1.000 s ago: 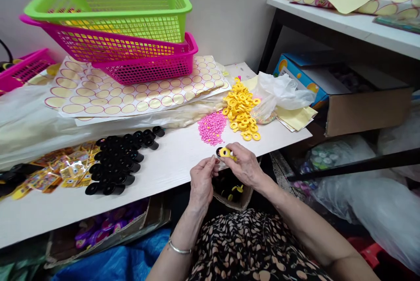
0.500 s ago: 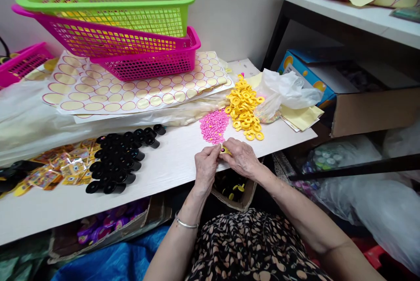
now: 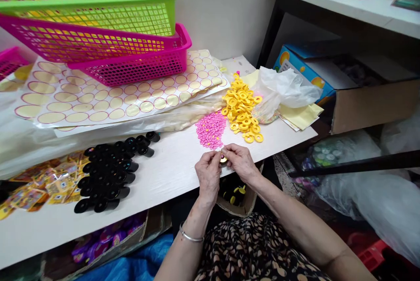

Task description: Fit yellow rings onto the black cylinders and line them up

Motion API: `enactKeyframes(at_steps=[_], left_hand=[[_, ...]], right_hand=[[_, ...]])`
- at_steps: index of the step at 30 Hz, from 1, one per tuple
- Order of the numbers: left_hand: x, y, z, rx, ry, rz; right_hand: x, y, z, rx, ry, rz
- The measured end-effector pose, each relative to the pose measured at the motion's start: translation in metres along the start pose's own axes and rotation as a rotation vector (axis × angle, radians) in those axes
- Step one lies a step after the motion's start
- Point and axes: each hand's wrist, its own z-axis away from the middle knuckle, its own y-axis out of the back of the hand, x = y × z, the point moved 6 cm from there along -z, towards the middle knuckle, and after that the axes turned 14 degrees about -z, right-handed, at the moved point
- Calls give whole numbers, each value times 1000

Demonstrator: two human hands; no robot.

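Note:
At the table's front edge my left hand [image 3: 208, 171] and my right hand [image 3: 242, 163] meet, fingertips pinched around a small round yellow-and-black piece [image 3: 223, 158]. Fingers cover most of that piece. Just beyond them lies a heap of tiny pink beads [image 3: 210, 130] with a few yellow bits among it. To its right rises a pile of yellow plastic rings [image 3: 242, 104]. Below my hands, an open box [image 3: 246, 206] holds black and yellow pieces.
Black cylindrical pieces [image 3: 106, 176] stand grouped on the white table [image 3: 170, 171], beside shiny yellow cards [image 3: 55, 182]. Green [image 3: 167, 14] and pink baskets [image 3: 179, 60] sit on sticker sheets [image 3: 126, 102]. At right are a plastic bag [image 3: 288, 86], a cardboard box [image 3: 374, 104] and a shelf [image 3: 344, 12].
The view has shifted slightly. Both hands stay together at the piece; my right fingers have changed position on it, and now more black shows beneath the yellow.

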Motion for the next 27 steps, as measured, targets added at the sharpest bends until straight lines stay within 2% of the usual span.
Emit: enactKeyframes(at_steps=[6,8,11,19,27], left_hand=[[-7,-3,-5,-30,42,30],[-7,-3,-7,-36,75,42],[-3,-2,-11,-41,42,14],[-5,-4,-11,-131,42,74],[6,-1,-8,-143,4,-47]], right_hand=[[11,0,-2,22,-127,-16],[9,-1,-3,23,-119,3],[6,-3,-4,30,-85,13],[19,-5,1,40,-85,-82],[16,-5,6,-115,-148,-203]])
